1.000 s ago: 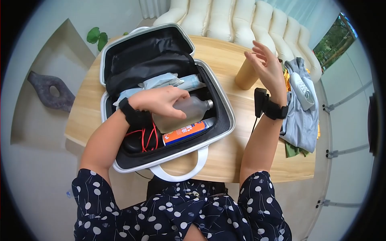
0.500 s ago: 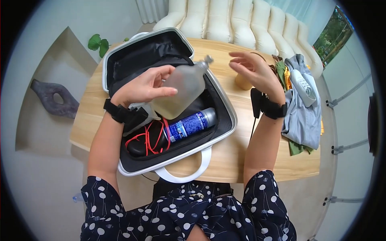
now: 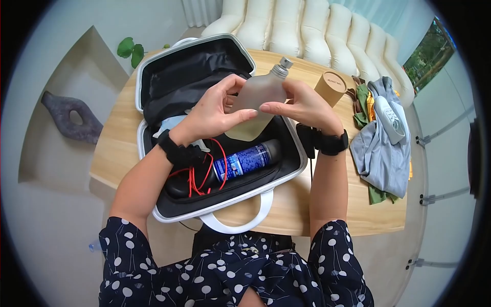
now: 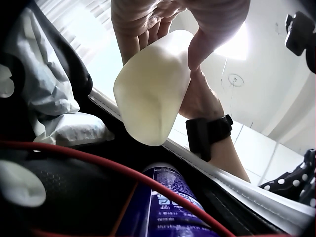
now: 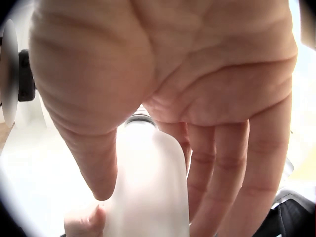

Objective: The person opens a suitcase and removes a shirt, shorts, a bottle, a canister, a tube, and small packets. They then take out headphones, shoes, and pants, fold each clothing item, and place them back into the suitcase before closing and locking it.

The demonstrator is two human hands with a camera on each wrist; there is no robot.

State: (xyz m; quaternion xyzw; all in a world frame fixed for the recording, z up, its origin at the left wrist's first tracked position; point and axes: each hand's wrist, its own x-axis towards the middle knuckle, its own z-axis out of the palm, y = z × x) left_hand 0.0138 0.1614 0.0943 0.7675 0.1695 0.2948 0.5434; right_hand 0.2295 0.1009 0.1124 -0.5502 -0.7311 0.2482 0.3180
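A frosted bottle (image 3: 261, 96) with a silver cap is held up above the case, tilted with its cap to the upper right. My left hand (image 3: 216, 110) grips its left side, thumb across the front. On its other side my right hand (image 3: 307, 105) has the thumb on the front and the fingers behind. The left wrist view shows the bottle's rounded base (image 4: 150, 94) between the fingers and thumb. In the right wrist view, the bottle's shoulder (image 5: 153, 173) stands between thumb and fingers. Below lies a blue spray can (image 3: 243, 162) in the open white-rimmed case (image 3: 302, 158).
Red cord (image 3: 192, 181) and a black pouch lie in the case, with pale packets (image 4: 49, 94) at its far side. A brown cardboard tube (image 3: 331, 88) stands right of the case. Folded clothes (image 3: 376, 153) with a white shoe (image 3: 389, 120) lie at the table's right.
My left hand has lifted the bottle out of the case and tilted it more upright. My right hand has come in from the right and taken hold of it. The can now shows its blue side.
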